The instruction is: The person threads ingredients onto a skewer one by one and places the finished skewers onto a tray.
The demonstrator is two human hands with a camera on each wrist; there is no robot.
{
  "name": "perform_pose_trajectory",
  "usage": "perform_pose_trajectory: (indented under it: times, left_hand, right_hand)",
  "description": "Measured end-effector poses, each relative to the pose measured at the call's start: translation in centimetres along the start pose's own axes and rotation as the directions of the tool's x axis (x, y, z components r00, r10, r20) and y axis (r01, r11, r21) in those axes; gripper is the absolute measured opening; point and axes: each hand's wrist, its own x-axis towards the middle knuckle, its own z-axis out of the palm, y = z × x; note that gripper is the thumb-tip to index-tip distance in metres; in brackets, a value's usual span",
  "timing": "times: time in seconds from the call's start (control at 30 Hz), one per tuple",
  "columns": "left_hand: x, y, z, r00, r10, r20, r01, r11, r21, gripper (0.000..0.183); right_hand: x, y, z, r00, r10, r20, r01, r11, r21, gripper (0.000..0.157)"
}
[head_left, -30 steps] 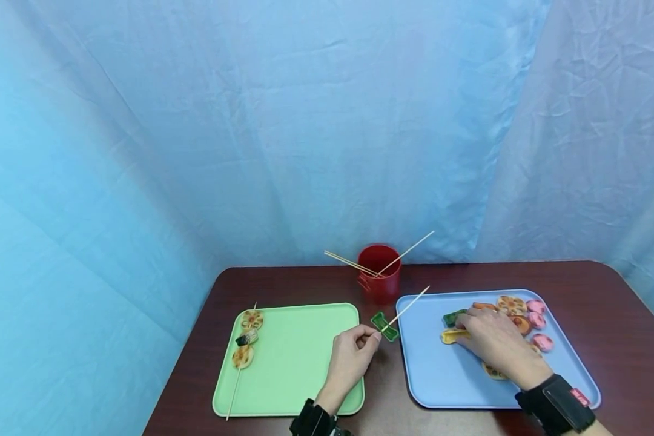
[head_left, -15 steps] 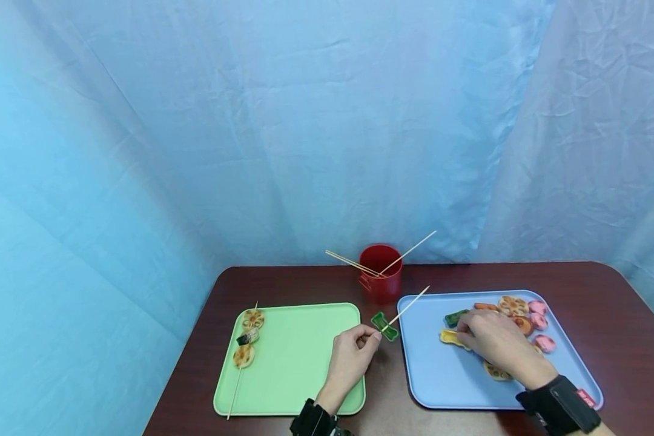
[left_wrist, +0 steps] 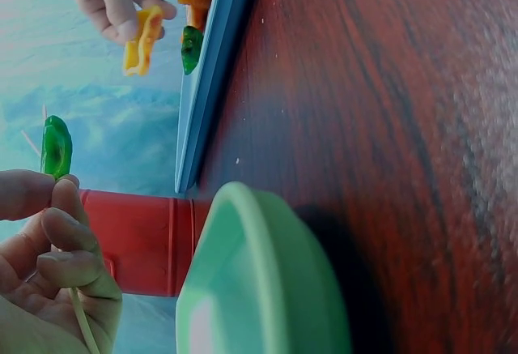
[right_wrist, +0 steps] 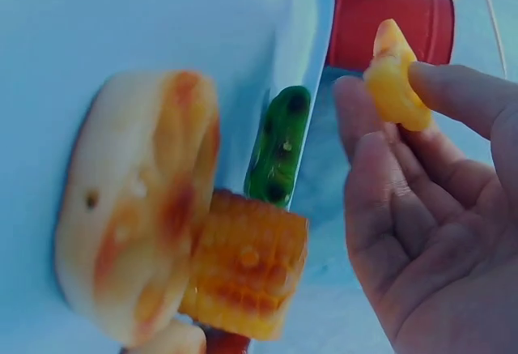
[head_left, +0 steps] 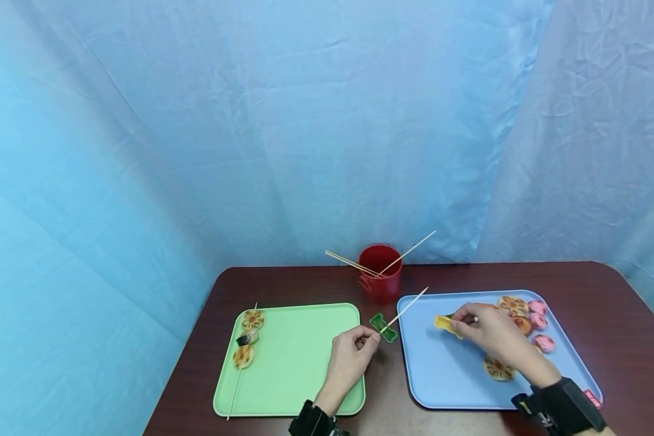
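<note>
Head view: you are now raising the yellow piece off the blue tray, where it appeared to be lying half a second ago; your right hand is pinching it above the tray's left half. Your left hand is staying left of the blue tray, thumb and finger gripping the skewer, which is carrying the green piece. The red mug is standing beyond the blue tray's far-left corner

Left wrist view: you are showing the yellow piece free of the blue tray, a gap separating it from the rim; the green piece is sitting just beyond your left fingertips

Right wrist view: your thumb and fingers are holding the yellow piece narrowly, while a corn piece and a browned slice are remaining on the blue tray; the pick-up is apparently succeeding, with skewer and yellow piece still staying apart
</note>
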Motion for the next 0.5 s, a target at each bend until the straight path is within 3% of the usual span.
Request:
perform_pose_trajectory:
  times: [0.27,0.5]
  left_hand:
    - [-0.1,-0.1,0.0,1.0,0.011,0.005,-0.011,1.0,0.005,0.015]
    - [-0.2,-0.2,0.1,1.0,0.006,0.017,-0.006,1.0,0.006,0.015]
  right_hand:
    - [0.0,0.1,-0.6,0.997,0.068,-0.043,-0.059,0.98,0.191,0.042]
    - [0.1,-0.2,-1.3,0.992,0.125,-0.012,-0.114,0.935,0.337,0.052]
